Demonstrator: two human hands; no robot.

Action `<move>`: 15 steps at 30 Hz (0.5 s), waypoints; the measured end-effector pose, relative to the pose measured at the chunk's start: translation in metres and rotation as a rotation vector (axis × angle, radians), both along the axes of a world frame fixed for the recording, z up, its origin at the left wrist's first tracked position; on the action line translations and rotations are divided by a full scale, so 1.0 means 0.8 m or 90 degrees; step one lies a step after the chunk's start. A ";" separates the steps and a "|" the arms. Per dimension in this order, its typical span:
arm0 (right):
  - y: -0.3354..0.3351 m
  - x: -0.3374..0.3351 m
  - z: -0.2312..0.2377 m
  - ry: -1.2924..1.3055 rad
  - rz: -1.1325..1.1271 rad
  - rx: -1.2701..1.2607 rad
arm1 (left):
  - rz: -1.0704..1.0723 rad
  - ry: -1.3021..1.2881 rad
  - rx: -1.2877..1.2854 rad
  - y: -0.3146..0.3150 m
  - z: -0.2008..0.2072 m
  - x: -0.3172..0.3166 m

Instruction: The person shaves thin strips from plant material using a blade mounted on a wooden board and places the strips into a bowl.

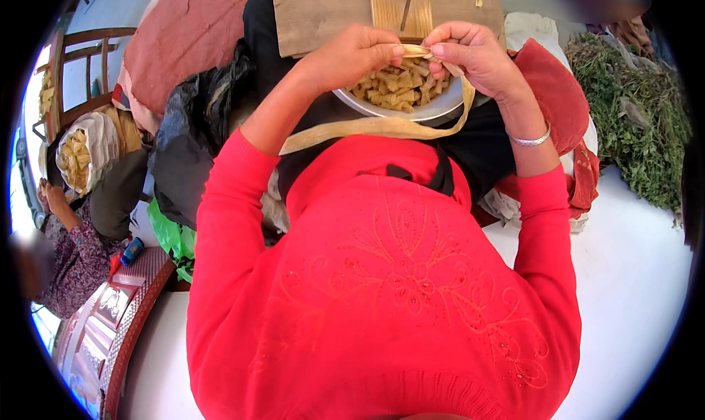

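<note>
A long, flat, tan strip (352,130) that looks like dried plant leaf or fibre is pinched between my two hands. My left hand (356,56) has thumb and forefinger closed on the folded end. Closed on the same folded part from the other side is my right hand (477,56), its fingertips close to the left ones. From there the strip's loose length loops down and runs leftward across my lap. Just below the hands sits a white bowl (435,113) with many short folded tan pieces (400,89) in it; the hands hide part of its far rim.
Beyond the bowl lies a wooden board (323,12) with a thin metal rod (407,7) standing over it. A black plastic bag (194,119) is at left, green plants (631,119) at right. Farther left, another person (66,251) sits by a white sack (92,145) of tan pieces.
</note>
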State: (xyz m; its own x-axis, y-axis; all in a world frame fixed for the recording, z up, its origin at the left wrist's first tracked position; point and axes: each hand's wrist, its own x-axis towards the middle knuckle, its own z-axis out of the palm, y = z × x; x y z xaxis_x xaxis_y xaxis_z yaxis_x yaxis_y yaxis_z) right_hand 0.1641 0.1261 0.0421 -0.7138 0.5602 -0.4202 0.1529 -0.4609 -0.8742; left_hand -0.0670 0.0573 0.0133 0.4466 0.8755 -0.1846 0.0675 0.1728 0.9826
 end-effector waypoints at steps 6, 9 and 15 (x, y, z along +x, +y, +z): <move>0.002 -0.018 -0.003 -0.042 -0.145 0.190 | 0.069 0.034 -0.024 0.028 -0.006 -0.014; 0.010 -0.020 -0.013 -0.050 -0.172 0.249 | 0.102 0.026 0.002 0.038 -0.002 -0.019; 0.015 -0.025 -0.035 -0.123 -0.204 0.348 | 0.145 0.050 0.021 0.053 -0.010 -0.013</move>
State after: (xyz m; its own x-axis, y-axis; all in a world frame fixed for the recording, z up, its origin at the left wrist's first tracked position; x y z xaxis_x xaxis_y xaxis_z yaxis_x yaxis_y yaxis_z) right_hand 0.1441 0.1383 0.0137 -0.4172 0.9011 -0.1184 0.2597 -0.0067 -0.9657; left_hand -0.0776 0.0998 0.0056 0.2229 0.9579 -0.1811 0.1067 0.1607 0.9812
